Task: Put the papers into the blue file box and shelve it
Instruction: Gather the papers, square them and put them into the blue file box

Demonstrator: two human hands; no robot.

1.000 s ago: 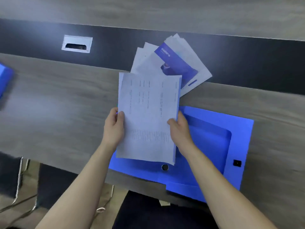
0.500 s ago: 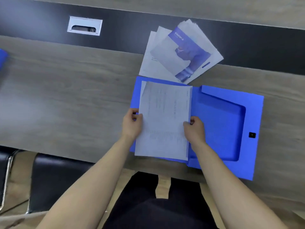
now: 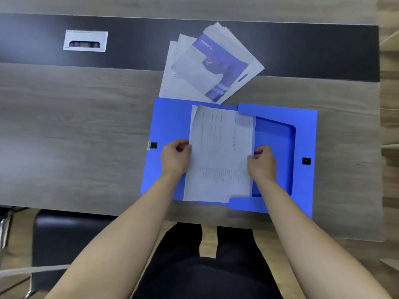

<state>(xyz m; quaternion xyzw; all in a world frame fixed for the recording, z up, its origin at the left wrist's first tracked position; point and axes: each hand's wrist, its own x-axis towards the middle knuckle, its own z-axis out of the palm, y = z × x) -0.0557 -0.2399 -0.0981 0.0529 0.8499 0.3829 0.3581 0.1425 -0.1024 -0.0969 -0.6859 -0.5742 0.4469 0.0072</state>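
The blue file box (image 3: 302,126) lies opened flat on the wooden table, its lid spread to the left and its tray to the right. A stack of printed papers (image 3: 220,152) lies over its middle, partly tucked under the tray's flaps at top and bottom. My left hand (image 3: 174,158) pinches the stack's left edge. My right hand (image 3: 262,162) grips its right edge. A second, fanned pile of papers (image 3: 187,83) with a blue-printed sheet on top lies just beyond the box.
A metal cable grommet (image 3: 85,41) sits in the table's dark strip (image 3: 313,50) at the far left. A black chair (image 3: 71,236) stands below the table's near edge on the left. My legs show under the table.
The stack has come down from in front of me onto the open box, and its right edge now sits against the tray. The view has tilted down and left.
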